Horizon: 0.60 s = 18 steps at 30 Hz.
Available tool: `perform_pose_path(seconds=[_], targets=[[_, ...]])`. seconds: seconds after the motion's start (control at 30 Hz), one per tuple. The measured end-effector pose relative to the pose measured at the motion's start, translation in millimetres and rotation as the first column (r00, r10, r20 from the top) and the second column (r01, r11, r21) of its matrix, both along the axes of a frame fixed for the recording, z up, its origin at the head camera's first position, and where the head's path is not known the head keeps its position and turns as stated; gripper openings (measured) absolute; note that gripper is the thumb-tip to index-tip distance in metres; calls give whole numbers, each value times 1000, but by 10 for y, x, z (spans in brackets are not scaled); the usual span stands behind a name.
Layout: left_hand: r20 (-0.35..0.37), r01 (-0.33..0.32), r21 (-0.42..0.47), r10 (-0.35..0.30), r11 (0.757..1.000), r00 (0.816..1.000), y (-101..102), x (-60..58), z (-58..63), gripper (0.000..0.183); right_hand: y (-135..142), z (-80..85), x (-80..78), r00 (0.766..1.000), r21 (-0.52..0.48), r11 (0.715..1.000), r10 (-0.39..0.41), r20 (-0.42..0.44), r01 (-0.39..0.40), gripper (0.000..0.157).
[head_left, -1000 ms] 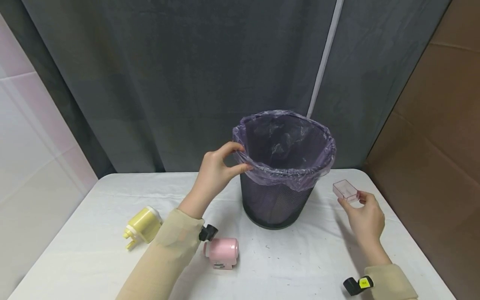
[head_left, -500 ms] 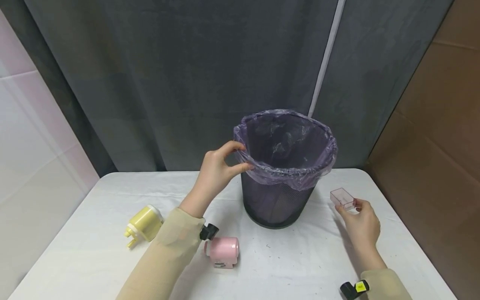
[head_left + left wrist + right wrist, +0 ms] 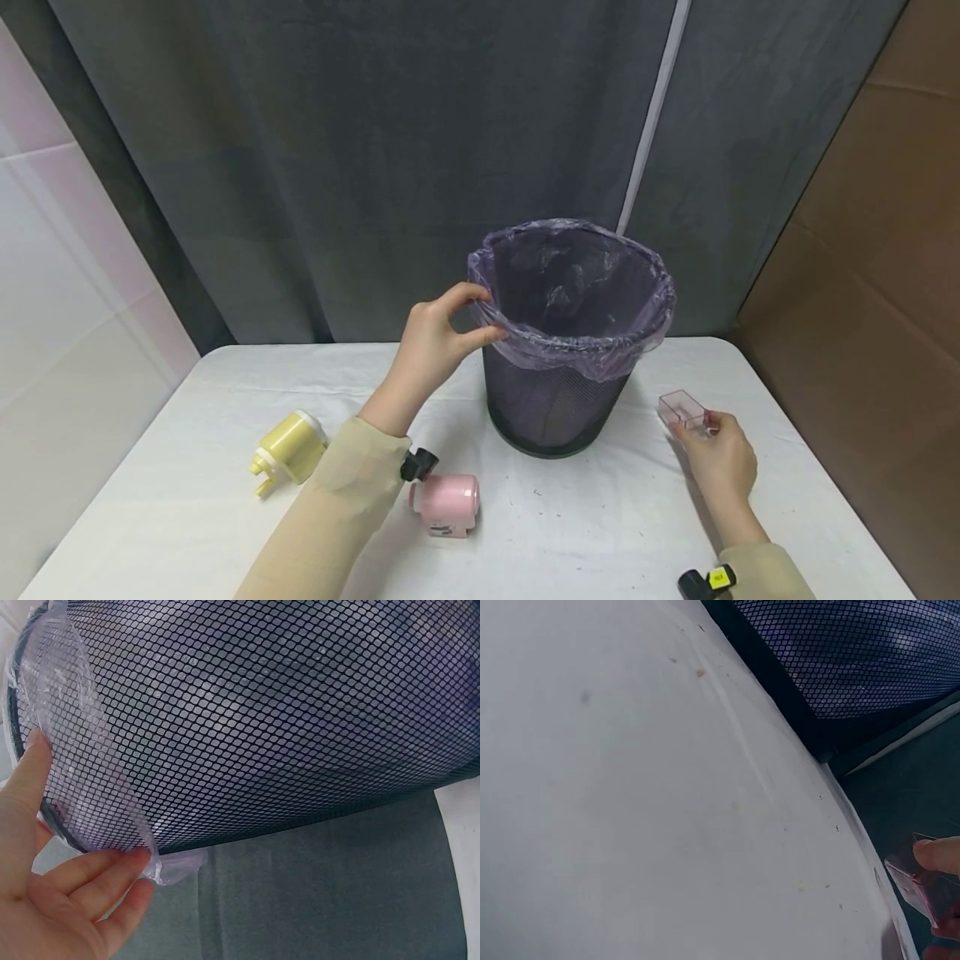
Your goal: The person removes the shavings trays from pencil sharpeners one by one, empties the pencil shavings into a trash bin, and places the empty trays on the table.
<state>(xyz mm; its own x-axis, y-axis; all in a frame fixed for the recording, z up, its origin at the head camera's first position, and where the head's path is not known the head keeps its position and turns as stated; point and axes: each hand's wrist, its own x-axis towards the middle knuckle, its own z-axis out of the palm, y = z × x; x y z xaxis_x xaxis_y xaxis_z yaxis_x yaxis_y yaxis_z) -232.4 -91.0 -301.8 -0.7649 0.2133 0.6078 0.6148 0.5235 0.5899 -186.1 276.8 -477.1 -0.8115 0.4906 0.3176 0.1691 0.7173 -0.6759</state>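
A black mesh trash can (image 3: 555, 417) lined with a purple plastic bag (image 3: 600, 360) stands upright at the back of the table. My left hand (image 3: 435, 337) grips its left rim, thumb and fingers on the folded bag; the left wrist view shows the thumb (image 3: 34, 769) against the mesh side. At the right, my right hand (image 3: 723, 458) pinches a small clear, pink-tinted plastic box (image 3: 681, 408) by its near end, low over the table. In the right wrist view only part of this box (image 3: 922, 881) shows, at the lower right edge.
On the white-covered table (image 3: 570, 525) a yellow hand-crank pencil sharpener (image 3: 292, 446) lies at the left. A pink sharpener-like body (image 3: 448, 504) lies on its side near the left wrist. Small dark specks dot the cloth. A grey curtain (image 3: 420, 167) hangs behind.
My right hand has moved slightly left and toward me, lowering the clear box closer to the tabletop. The left hand has stayed on the trash can's rim.
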Motion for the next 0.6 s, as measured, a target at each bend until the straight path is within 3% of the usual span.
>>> perform_pose_path(seconds=[0.33, 0.6], targets=[[2, -1, -1, 1, 1000, 1000, 5, 8, -3, 42, 12, -66, 13, 1000, 11, 1000, -2, 30, 1, 57], [58, 11, -18, -10, 1000, 998, -12, 18, 16, 44, 30, -90, 14, 999, 10, 1000, 13, 45, -14, 58]])
